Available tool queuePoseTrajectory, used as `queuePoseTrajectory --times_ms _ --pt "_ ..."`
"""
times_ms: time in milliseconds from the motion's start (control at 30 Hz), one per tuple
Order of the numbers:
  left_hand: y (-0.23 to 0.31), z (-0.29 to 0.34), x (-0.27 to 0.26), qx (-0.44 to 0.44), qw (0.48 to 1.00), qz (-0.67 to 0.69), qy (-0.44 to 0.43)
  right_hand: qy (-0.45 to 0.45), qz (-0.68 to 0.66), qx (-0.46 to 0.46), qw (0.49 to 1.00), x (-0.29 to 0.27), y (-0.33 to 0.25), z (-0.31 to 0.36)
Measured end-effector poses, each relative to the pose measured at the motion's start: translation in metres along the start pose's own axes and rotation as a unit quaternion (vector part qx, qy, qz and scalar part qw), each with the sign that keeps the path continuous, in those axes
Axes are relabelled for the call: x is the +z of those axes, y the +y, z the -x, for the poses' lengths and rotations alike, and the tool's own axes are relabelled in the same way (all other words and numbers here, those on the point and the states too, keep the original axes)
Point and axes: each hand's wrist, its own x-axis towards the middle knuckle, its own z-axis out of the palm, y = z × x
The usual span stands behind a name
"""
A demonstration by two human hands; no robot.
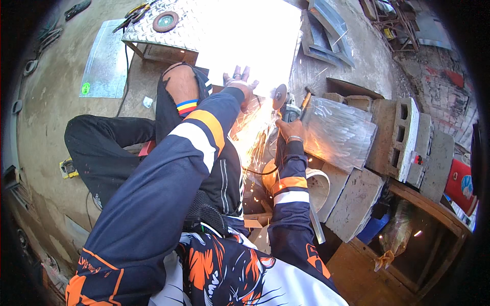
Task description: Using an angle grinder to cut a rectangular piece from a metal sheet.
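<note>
My left hand [241,84] lies with fingers spread on a sheet [247,38] so bright that its surface is washed out white. My right hand [292,130] is wrapped round an angle grinder [290,112]. The grinder's round disc [279,97] is at the sheet's near edge, to the right of my left hand. Orange sparks [255,130] stream down from there toward my lap. Glare hides the exact point where disc and sheet meet.
A second disc [165,21] rests on a tread-plate table [191,23]. Right of the grinder are a hammer [307,97], a grey metal plate [339,130] and concrete blocks [400,135]. Another sheet [103,61] lies on the floor at left. A dark cable [126,76] trails near my knee.
</note>
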Motion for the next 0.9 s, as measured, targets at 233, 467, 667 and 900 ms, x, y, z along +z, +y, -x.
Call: queuePoseTrajectory --times_ms 233,467,667,900 --pt "-0.008 -0.005 0.008 0.007 1.000 -0.006 0.004 -0.020 -0.013 0.031 0.999 -0.003 -0.012 0.006" --pt "-0.003 -0.006 0.007 0.008 1.000 -0.007 0.008 0.017 0.004 -0.008 1.000 -0.004 -0.006 0.007" --pt "-0.003 -0.003 0.005 0.007 1.000 -0.016 0.007 0.020 0.014 -0.018 1.000 0.011 0.007 -0.002" --pt "-0.006 0.000 0.003 0.002 1.000 -0.010 -0.002 0.046 -0.019 -0.028 0.998 0.017 0.003 -0.003"
